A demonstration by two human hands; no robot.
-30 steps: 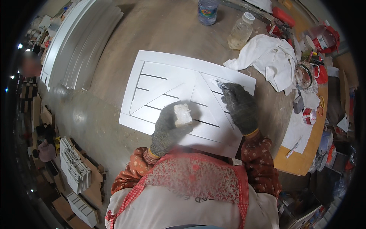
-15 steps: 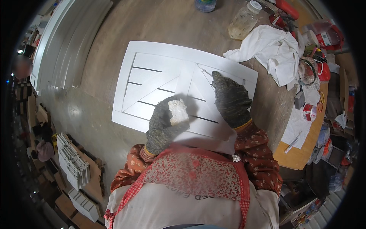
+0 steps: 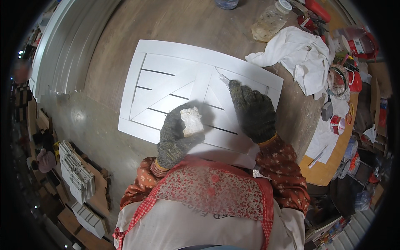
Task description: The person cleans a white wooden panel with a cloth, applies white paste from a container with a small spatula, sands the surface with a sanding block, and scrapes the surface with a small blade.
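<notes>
A white slatted wooden panel point(image 3: 166, 79) with diagonal braces lies flat on the brown worktable point(image 3: 179, 25). Both my hands wear grey knit gloves. My left hand point(image 3: 177, 135) hovers over the panel's near edge, shut on a white lump of filler point(image 3: 191, 121). My right hand point(image 3: 250, 110) rests on the panel's right half, pinching a small blade-like tool point(image 3: 225, 79) whose tip touches a seam by the right diagonal brace.
A crumpled white cloth point(image 3: 302, 54) lies past the panel's right end, with a clear plastic jar point(image 3: 268, 23) behind it. Red tools, tape rolls and tins crowd the right table edge point(image 3: 346, 79). White slats point(image 3: 71, 46) lean at left; stacked panels point(image 3: 75, 173) sit on the floor.
My right hand has slid up and left along the right diagonal brace. My left hand stays over the near edge with the filler lump. The view has shifted slightly.
</notes>
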